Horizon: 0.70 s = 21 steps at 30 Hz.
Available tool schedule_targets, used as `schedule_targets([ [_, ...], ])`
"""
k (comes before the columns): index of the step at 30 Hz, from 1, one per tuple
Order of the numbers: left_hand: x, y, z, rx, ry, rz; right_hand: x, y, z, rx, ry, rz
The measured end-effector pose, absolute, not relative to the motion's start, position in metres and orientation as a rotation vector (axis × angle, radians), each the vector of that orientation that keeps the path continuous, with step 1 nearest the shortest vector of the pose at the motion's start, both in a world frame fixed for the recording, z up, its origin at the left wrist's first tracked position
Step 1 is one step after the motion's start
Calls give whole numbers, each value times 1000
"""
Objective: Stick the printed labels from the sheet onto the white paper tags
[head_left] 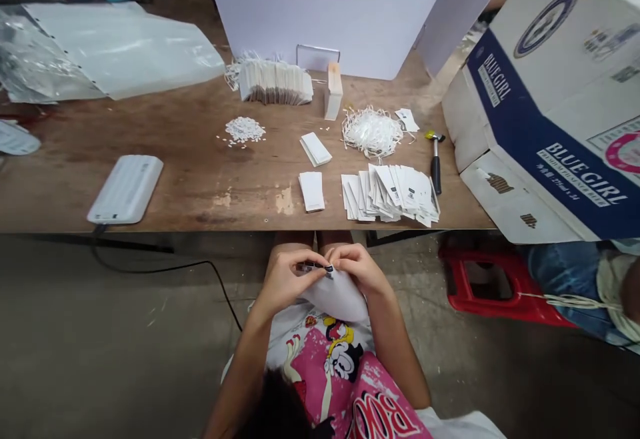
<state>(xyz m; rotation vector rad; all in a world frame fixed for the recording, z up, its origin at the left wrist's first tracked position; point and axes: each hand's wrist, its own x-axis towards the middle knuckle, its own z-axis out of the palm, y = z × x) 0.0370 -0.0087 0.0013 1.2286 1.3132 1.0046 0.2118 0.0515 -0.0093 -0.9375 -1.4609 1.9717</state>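
Above my lap, my left hand [293, 280] and my right hand [359, 269] meet with thumbs and fingertips pinched together. Between them is a small dark piece [329, 269], too small to name, at the top of a smooth white thing [345, 299] that hangs over my lap. Whether the white thing is paper or cloth I cannot tell. On the table just beyond my hands lie a small stack of white cards [313, 192], a second small stack [315, 149] and a spread pile of white tags [393, 192].
On the table [200, 192] are tangled white strings [373, 133], small white bits [244, 130], a row of packed cards [276, 83], an upright white box [333, 92], a hammer [436, 162] and a white power bank [126, 189]. A carton [550, 112] stands right, above a red stool [485, 285].
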Motion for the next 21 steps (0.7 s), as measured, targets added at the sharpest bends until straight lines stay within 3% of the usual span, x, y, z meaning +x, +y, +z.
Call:
schedule_targets([
  [6,32,4,-7,1156,1378,1067,205,55,-9,-1085,-1364,2003],
  [12,30,9,-9,975,1375,1121,201,45,-5,-1233,-1659,1514],
  [18,28,7,-10,1029,1232,1071,207,49,-5,-1127,-1415,1928],
  [21,29,7,-9,1081,1252,1049,208,55,-3,-1114,-1526,1909],
])
